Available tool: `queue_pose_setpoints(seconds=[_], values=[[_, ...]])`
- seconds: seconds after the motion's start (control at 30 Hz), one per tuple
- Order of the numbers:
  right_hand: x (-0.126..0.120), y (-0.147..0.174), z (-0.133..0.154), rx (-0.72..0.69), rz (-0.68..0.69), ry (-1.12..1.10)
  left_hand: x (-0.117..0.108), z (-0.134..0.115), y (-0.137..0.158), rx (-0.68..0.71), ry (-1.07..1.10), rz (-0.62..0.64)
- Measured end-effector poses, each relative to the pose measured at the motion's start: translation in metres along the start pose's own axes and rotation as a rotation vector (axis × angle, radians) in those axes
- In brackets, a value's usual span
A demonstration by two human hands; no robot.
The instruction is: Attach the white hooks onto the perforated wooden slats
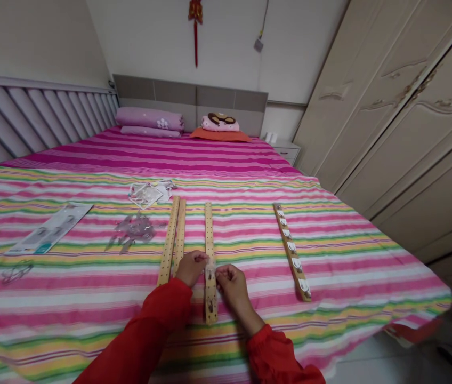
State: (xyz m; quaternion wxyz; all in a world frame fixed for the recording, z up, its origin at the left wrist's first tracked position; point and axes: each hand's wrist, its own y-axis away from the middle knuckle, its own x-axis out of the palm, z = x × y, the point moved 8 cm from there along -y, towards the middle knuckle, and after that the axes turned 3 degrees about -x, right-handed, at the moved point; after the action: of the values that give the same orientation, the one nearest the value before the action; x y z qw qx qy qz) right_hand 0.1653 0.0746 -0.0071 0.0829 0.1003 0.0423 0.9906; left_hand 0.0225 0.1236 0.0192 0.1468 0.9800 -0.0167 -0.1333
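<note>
One perforated strip (209,232) being worked.
Clear piece (210,268) being flanked by left hand (191,268), right hand (232,281); grips can't be told.

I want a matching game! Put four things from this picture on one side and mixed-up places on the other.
1. Red tasselled ornament
2. Lone yellow holed wooden strip
3. Wooden strip with white hooks
4. Rolled purple bedding

A. between left hand and right hand
B. by the grey panelled headboard
C. on the pale wall
D. right of both hands

Pairs: 1-C, 2-A, 3-D, 4-B
</note>
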Motion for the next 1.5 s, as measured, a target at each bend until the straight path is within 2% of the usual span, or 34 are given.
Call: queue_pose_setpoints(seconds=[0.17, 0.43, 0.63, 0.8, 1.17, 1.5], values=[[-0.001, -0.001, -0.005, -0.010, -0.005, 0.012, 0.001, 0.003, 0.000, -0.013, -0.002, -0.016], [-0.001, -0.003, -0.006, 0.020, -0.007, 0.006, -0.005, 0.011, -0.005, 0.020, -0.128, -0.157], [-0.004, -0.005, -0.004, 0.007, -0.047, 0.100, -0.003, 0.008, -0.007, 0.007, -0.173, -0.123], [-0.006, -0.008, -0.008, 0.019, -0.043, 0.132, -0.003, 0.005, -0.008, 0.007, -0.172, -0.143], [-0.003, -0.007, -0.005, 0.052, -0.055, 0.096, -0.002, 0.007, -0.007, -0.019, -0.197, -0.179], [-0.002, -0.013, -0.014, 0.039, -0.058, 0.055, -0.001, 0.010, -0.006, -0.022, -0.199, -0.119]])
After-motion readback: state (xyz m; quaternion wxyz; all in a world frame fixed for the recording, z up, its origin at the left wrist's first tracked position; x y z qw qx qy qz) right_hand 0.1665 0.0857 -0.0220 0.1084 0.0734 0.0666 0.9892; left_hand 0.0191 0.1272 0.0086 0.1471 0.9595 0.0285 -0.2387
